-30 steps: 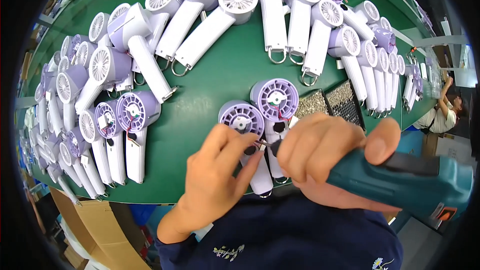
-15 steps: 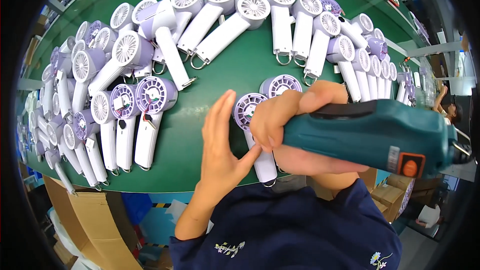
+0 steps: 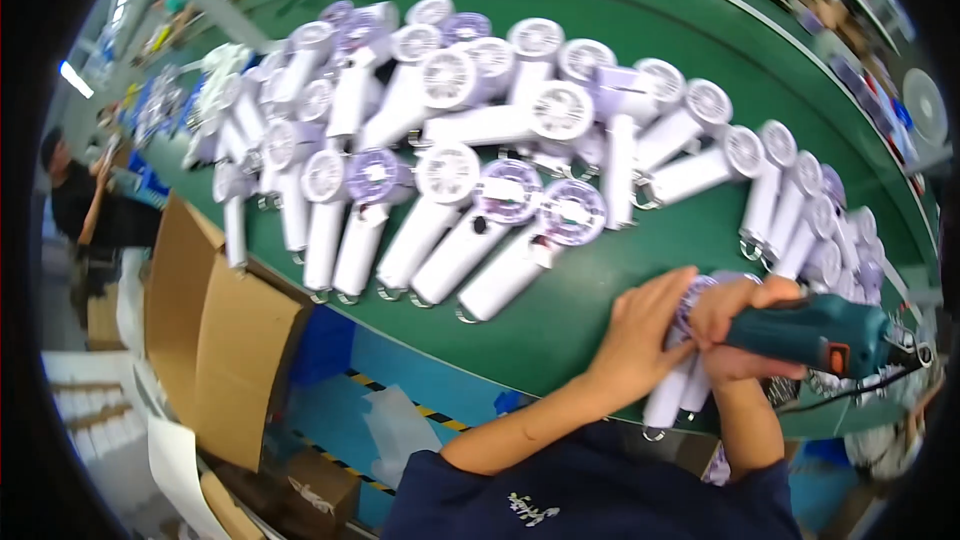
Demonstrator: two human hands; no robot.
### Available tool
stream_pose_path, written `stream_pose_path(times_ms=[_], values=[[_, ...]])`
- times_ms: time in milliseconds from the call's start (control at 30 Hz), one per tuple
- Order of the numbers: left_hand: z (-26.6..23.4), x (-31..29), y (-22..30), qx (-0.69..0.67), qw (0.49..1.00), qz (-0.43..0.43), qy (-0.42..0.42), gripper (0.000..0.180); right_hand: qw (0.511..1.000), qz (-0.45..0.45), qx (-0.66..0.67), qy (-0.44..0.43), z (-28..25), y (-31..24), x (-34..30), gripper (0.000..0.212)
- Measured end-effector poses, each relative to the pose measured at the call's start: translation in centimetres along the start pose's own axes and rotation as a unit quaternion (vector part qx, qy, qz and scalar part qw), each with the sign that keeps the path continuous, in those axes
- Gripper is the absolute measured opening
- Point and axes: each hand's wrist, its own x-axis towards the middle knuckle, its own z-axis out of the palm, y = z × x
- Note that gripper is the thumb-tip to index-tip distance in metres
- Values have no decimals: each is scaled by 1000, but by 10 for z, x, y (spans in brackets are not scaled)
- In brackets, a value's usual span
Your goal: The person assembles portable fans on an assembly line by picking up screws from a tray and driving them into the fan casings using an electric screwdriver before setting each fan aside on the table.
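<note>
My right hand [image 3: 722, 328] is wrapped round a teal electric screwdriver [image 3: 800, 332] with an orange-red switch. The tool points left, and its tip is hidden behind my fingers. Below my hands, a white handheld fan [image 3: 667, 398] lies on the green table with its purple head partly covered. Beside that fan is a second one [image 3: 698, 387], mostly hidden by my right hand. My left hand [image 3: 638, 335] is at the left side of the first fan, fingers stretched out toward its head and thumb near its handle. Whether it touches the fan is blurred.
Many white and lilac handheld fans [image 3: 560, 110] cover the green table [image 3: 480, 340] ahead and left, some with exposed purple heads. More fans [image 3: 820, 215] stand to the right. An open cardboard box [image 3: 230, 360] is below the table's left edge. A person [image 3: 75, 190] is at far left.
My view has swung left, so the hands and screwdriver now appear lower right. My left hand is closer to the fan, its fingers less spread. The screwdriver stays in my right hand.
</note>
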Motion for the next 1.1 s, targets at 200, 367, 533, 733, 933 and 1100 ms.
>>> stream_pose_path(times_ms=[200, 367, 533, 733, 933, 1100], values=[[-5, 1, 3, -20, 1000, -9, 4, 81, 996, -13, 76, -47, 1, 0, 6, 80], [-4, 1, 6, -23, 1000, 8, -8, 83, 993, -47, 71, -81, -4, 1, 4, 78], [0, -11, -6, -8, 1000, -27, 2, 81, 995, 25, 50, -81, 1, 16, -4, 81], [25, -7, -10, -28, 999, 16, -35, 82, 995, -66, 62, 50, -19, -30, 3, 79], [-9, -13, 13, 100, 985, 71, 121, 69, 977, -156, 122, 84, -29, -111, -22, 76], [33, -55, 59, 254, 966, -39, 41, 57, 962, -149, 92, 209, -89, -125, -92, 67]])
